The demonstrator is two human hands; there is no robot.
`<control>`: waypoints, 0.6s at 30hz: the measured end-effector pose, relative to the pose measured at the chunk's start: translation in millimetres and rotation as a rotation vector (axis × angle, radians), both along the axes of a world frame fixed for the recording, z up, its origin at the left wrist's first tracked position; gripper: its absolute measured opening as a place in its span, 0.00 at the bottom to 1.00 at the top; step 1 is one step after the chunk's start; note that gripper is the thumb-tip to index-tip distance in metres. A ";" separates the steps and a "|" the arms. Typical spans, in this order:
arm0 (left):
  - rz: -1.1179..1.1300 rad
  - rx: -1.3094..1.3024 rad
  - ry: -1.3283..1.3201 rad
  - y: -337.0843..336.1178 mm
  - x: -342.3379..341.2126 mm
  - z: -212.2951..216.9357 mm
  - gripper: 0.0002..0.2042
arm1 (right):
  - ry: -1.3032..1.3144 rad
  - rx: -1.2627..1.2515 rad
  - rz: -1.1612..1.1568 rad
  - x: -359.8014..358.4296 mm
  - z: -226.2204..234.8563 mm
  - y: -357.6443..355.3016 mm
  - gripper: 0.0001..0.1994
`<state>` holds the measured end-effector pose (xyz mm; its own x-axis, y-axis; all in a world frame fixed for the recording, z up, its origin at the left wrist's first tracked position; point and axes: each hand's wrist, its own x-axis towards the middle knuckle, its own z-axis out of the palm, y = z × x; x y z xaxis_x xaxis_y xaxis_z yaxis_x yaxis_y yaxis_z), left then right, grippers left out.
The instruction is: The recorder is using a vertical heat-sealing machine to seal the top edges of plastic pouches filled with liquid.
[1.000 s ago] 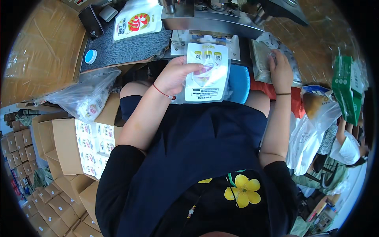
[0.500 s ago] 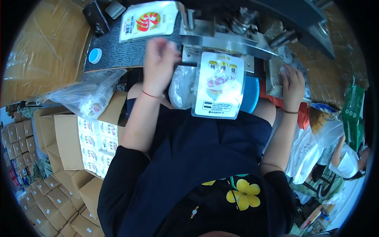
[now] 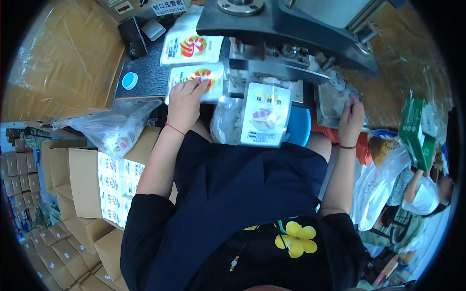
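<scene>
My left hand point(image 3: 184, 104) has its fingers bent over a white pouch point(image 3: 213, 72) with a red and yellow print, gripping its near part. A second pouch of this kind point(image 3: 170, 48) lies just beyond it on the dark worktop. In front of my lap, another white pouch point(image 3: 266, 116) hangs, its top edge at the metal jaws of a press machine point(image 3: 291, 75). My right hand point(image 3: 351, 119) reaches over a clear tray point(image 3: 324, 109) of small translucent pieces point(image 3: 340, 86). Its fingers are curled together; what is between them is too small to name.
The machine's dark head point(image 3: 301, 29) overhangs the work spot. A phone point(image 3: 132, 39) and a round blue-topped tub point(image 3: 129, 81) lie on the worktop. Below are a plastic bag point(image 3: 116, 123), a carton of white packs point(image 3: 110, 189) and a blue basin point(image 3: 301, 128). Another person point(image 3: 423, 196) sits at right.
My left hand has come down onto a printed pouch, which now lies nearer me on the worktop. The right hand stays by the tray. The whole view has shifted, showing more of the machine.
</scene>
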<state>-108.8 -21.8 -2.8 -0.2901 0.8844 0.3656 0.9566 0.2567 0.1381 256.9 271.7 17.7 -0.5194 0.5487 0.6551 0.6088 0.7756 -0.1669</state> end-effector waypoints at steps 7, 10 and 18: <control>-0.191 0.216 -1.303 3.4 67.4 -1.7 0.06 | 0.094 -0.537 0.500 -43.8 46.8 -81.8 0.07; -0.209 0.092 -1.300 17.9 106.0 10.0 0.10 | 0.159 -0.726 0.666 -56.5 61.3 -103.9 0.07; -0.254 -0.038 -1.854 22.4 149.8 11.0 0.16 | -0.184 -0.616 0.716 -62.4 78.1 -89.6 0.08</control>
